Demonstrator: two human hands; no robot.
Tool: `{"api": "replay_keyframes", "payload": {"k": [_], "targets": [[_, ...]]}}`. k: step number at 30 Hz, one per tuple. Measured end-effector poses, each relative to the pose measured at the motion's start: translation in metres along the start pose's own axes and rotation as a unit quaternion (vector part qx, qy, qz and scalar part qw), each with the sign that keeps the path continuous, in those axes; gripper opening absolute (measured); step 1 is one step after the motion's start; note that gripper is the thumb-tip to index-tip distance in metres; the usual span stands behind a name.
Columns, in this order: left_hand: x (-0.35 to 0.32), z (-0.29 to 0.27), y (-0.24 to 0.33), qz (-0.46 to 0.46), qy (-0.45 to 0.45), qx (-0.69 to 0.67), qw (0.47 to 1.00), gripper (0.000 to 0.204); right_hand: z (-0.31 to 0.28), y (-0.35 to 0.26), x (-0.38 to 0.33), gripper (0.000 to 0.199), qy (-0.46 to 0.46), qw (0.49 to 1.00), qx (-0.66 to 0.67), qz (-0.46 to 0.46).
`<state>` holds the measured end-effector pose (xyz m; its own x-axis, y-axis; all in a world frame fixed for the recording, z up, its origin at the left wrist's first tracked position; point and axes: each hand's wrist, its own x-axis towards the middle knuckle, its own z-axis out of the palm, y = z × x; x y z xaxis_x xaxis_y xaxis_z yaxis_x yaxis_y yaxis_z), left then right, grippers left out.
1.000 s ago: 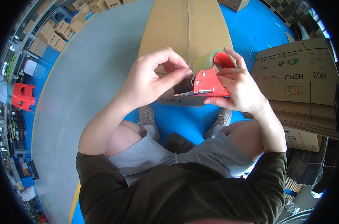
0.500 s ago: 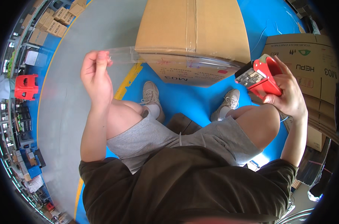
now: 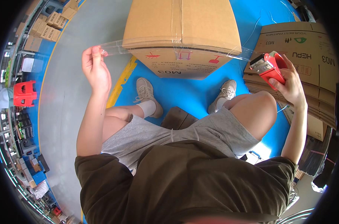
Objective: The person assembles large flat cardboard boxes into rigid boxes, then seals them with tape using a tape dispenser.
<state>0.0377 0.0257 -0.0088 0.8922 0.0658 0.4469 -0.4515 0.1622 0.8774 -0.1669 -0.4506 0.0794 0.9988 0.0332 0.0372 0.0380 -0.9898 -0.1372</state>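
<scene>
– Pinching what with the left hand (image 3: pixel 97 69)?
– A clear plastic tape strip (image 3: pixel 118 47), stretched rightward across a brown cardboard carton (image 3: pixel 180 24), ahead between both, nearer the left.
– And with the right hand (image 3: pixel 290 83)?
– Gripping a red curved tape dispenser (image 3: pixel 271 71).

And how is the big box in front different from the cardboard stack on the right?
The big box stands up in a full box shape; the cardboard stack is flat pieces piled together. Clear tape stretches across the big box's near edge; none stretches across the cardboard stack. Both are brown with printing.
</scene>
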Motion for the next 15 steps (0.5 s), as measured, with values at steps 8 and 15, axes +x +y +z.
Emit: {"api": "replay_keyframes", "payload": {"k": [8, 15], "targets": [[-0.008, 0.011, -0.027, 0.024, 0.025, -0.021, 0.999, 0.015, -0.006, 0.001, -0.003, 0.037, -0.003, 1.000, -0.024, -0.010], [0.002, 0.019, -0.044, 0.013, 0.033, -0.007, 0.999, 0.015, 0.002, 0.009, 0.002, 0.038, -0.005, 0.999, -0.030, 0.015]]}}
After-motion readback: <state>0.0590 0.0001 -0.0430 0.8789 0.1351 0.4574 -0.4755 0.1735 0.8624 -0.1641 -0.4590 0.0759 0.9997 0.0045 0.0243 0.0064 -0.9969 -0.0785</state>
